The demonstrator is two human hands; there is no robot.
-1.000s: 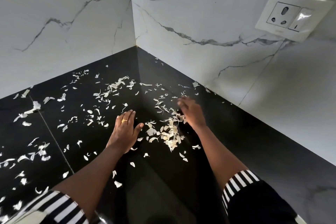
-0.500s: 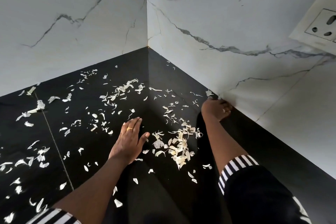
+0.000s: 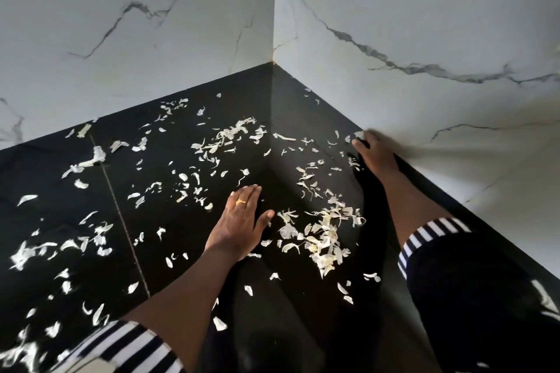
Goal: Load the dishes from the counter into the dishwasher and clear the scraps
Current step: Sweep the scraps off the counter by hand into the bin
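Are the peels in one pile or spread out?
Spread out. Peels lie scattered across the black counter; only one small heap.

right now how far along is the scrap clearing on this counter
Done: one pile of scraps sits gathered between the hands. In hand: the left hand lies flat beside it; the right hand, blurred, reaches to the wall. Left: scattered scraps litter the counter. No dishes or dishwasher show.

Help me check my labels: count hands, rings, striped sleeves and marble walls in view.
Hands: 2 (left hand, right hand)
Ring: 1
Striped sleeves: 2 (left sleeve, right sleeve)
Marble walls: 2 (left wall, right wall)
Total: 7
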